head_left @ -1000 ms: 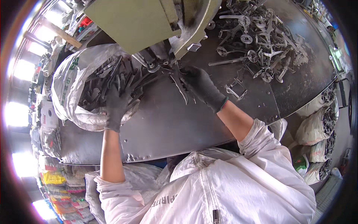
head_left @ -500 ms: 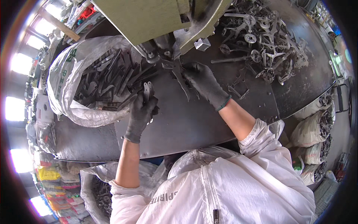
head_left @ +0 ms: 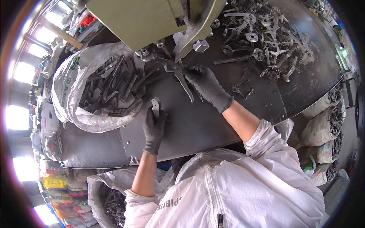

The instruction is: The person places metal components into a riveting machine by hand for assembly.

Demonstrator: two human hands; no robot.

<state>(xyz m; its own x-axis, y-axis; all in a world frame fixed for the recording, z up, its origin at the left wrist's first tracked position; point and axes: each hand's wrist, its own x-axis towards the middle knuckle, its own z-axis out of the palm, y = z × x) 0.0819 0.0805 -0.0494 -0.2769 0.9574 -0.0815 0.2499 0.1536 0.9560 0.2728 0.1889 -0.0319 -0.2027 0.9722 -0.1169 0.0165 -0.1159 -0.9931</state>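
My left hand (head_left: 155, 128) closed around a flat metal lever (head_left: 156, 107), my right hand (head_left: 204, 83) pinching a forked metal bracket (head_left: 180, 76), at the olive-green press (head_left: 138, 24)

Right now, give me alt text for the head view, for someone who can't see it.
A gloved left hand holds a flat metal piece over a metal table, while the right hand is at a slender metal part by a green machine. An open white sack of metal pieces sits left; a heap of metal parts lies upper right.
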